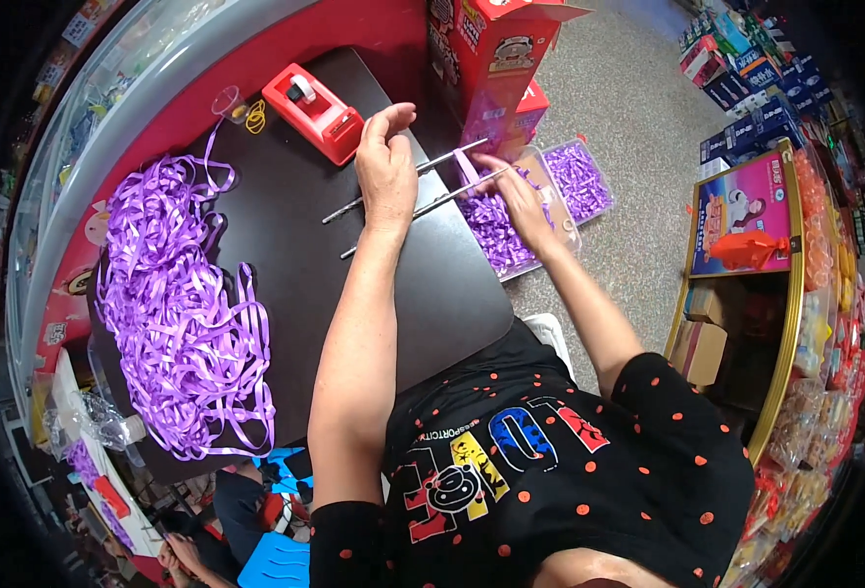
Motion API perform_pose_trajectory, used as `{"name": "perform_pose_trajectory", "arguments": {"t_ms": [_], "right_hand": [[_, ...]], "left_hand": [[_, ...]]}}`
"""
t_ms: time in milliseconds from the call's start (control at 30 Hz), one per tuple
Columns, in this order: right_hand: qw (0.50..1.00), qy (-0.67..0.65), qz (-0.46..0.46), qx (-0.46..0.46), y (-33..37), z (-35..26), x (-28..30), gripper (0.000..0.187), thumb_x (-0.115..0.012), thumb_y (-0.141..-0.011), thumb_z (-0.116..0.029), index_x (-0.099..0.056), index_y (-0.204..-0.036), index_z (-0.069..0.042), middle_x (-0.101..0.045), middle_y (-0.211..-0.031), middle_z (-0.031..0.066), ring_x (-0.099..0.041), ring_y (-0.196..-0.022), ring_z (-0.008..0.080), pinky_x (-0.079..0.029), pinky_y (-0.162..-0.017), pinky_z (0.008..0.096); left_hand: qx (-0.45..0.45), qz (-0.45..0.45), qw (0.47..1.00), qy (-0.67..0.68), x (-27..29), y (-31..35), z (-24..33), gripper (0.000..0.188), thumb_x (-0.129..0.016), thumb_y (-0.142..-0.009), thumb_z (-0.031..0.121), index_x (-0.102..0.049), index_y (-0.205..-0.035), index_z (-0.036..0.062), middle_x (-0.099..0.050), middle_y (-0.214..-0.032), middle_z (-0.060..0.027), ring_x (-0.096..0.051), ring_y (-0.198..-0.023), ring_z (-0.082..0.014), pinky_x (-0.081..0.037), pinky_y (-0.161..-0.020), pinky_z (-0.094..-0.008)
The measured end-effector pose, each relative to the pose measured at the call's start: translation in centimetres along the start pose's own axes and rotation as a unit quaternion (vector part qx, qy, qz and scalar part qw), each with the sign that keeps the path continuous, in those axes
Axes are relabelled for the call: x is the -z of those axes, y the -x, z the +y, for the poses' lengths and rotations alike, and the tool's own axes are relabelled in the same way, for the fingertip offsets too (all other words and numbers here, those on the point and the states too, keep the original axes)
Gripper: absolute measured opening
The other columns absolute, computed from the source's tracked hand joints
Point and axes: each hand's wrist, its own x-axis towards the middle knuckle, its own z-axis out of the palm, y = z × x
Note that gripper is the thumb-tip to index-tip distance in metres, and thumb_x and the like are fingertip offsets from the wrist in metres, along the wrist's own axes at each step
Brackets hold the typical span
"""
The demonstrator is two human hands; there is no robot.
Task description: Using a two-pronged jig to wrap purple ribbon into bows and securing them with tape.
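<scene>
Two thin metal rods [442, 202] lie side by side across the dark table and stick out past its right edge. Over them is my left hand [386, 176], its fingers stretched toward the far side, with nothing visible in them. The rods pass beneath that wrist. At the rods' right ends my right hand [521, 201] has its fingers closed at a strip of purple ribbon [466, 167] that spans the rods. The exact fingertip contact is small and partly hidden. Below the rod ends, a clear plastic box [521, 270] holds many short purple ribbon pieces.
A big tangled heap of purple ribbon [183, 314] covers the table's left side. A red tape dispenser [313, 113] and yellow rubber bands [255, 117] sit at the far edge. Beyond stand a red carton [481, 59] and another box of purple pieces [577, 176]. Goods shelves line the right.
</scene>
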Motion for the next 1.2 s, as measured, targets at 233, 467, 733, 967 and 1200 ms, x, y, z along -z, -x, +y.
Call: {"name": "perform_pose_trajectory", "arguments": {"t_ms": [233,467,733,967,1200], "right_hand": [[0.995,0.001,0.095,-0.005,3.9,-4.8,-1.5,0.034,-0.036,-0.102,-0.027,-0.057,-0.106,0.000,-0.065,-0.098,0.0097,-0.062,-0.093,0.0158,-0.044,-0.087,0.0280],[0.994,0.033,0.101,-0.019,2.5,-5.7,-0.1,0.033,-0.043,-0.100,-0.030,-0.058,-0.104,-0.002,-0.066,-0.091,0.0097,-0.063,-0.084,0.0153,-0.049,-0.076,0.0291],[0.994,-0.019,0.081,-0.064,2.2,-6.4,-0.6,0.030,-0.043,-0.100,-0.028,-0.055,-0.108,-0.002,-0.064,-0.093,0.0072,-0.064,-0.088,0.0152,-0.047,-0.074,0.0243],[0.939,0.297,0.122,0.126,-1.1,-10.8,-1.5,0.020,-0.056,-0.092,-0.017,-0.067,-0.102,-0.003,-0.069,-0.093,0.0105,-0.064,-0.087,0.0177,-0.049,-0.076,0.0291],[0.988,0.115,-0.096,0.034,-14.0,-10.7,-7.4,0.029,-0.061,-0.090,-0.023,-0.067,-0.107,-0.001,-0.069,-0.100,0.0056,-0.062,-0.092,0.0136,-0.048,-0.081,0.0266]], "left_hand": [[0.287,-0.118,0.934,0.179,-0.4,0.7,4.7,0.018,-0.040,-0.076,-0.003,-0.057,-0.078,0.0005,-0.058,-0.068,-0.0069,-0.059,-0.061,-0.0157,-0.049,-0.057,-0.0251],[0.543,-0.187,0.708,0.411,-2.5,8.8,6.6,0.029,-0.043,-0.097,0.029,-0.052,-0.109,0.0042,-0.059,-0.103,-0.0123,-0.057,-0.098,-0.0233,-0.047,-0.085,-0.0390],[0.450,-0.024,0.656,0.606,-5.3,8.5,5.8,0.030,-0.035,-0.100,0.043,-0.048,-0.094,0.0165,-0.050,-0.091,0.0014,-0.045,-0.086,-0.0145,-0.034,-0.085,-0.0348],[0.426,-0.055,0.645,0.632,-4.7,9.4,6.7,0.036,-0.033,-0.100,0.042,-0.050,-0.119,0.0152,-0.053,-0.114,-0.0007,-0.047,-0.109,-0.0160,-0.036,-0.094,-0.0392],[0.456,-0.033,0.626,0.632,-4.9,9.9,6.1,0.025,-0.049,-0.094,0.047,-0.050,-0.088,0.0229,-0.053,-0.083,0.0088,-0.047,-0.078,-0.0095,-0.036,-0.069,-0.0280]]}}
